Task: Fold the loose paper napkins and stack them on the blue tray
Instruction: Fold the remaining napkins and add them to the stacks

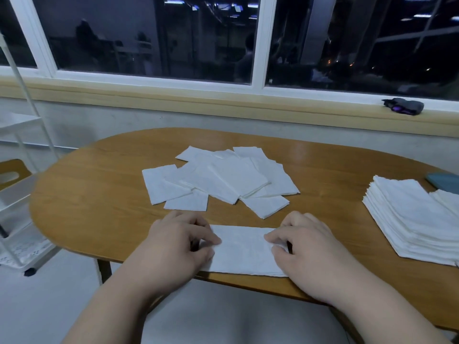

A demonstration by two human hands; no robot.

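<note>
1. Head view: my left grip point(178, 242) pinches the left end of the napkin point(243, 252), and my right grip point(305, 242) pinches its right end.
2. The napkin lies between them at the near edge of the table point(99, 194), long axis left to right; I judge the next fold carries one end across to the other.
3. Both palms face down, wrists low.
4. The loose napkins point(218, 180) lie beyond; the folded stack point(409, 219) on the blue tray point(444, 182) sits nearer my right grip.
</note>
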